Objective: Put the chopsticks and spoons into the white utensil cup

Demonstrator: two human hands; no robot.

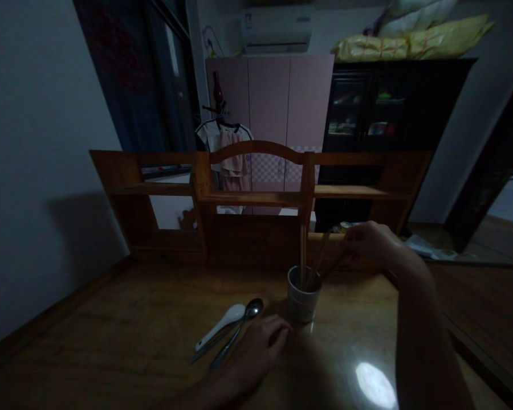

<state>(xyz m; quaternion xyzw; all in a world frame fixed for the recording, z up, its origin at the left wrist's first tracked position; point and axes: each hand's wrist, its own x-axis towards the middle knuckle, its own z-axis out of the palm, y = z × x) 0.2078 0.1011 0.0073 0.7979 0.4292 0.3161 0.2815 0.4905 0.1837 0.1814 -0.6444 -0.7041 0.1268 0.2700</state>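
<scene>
My right hand (367,242) is above and right of a grey-white cup (302,302), its fingers pinched on the upper end of chopsticks (331,263) that slant out of the cup. More wooden chopsticks (303,256) stand in the cup, leaning on its rim. On the tabletop just left of the cup rests my left hand (263,344), fingers curled in, with nothing visible in them. A white spoon (220,326) and a metal spoon (253,308) lie beside it, bowls pointing away from me. A thin metal utensil (211,345) lies between them, its far end hidden.
A wooden shelf unit (252,199) runs along the back edge of the wooden table (132,319). A white wall (47,171) borders the left side. Light glares off the tabletop at the lower right. Pink and dark cabinets stand farther back.
</scene>
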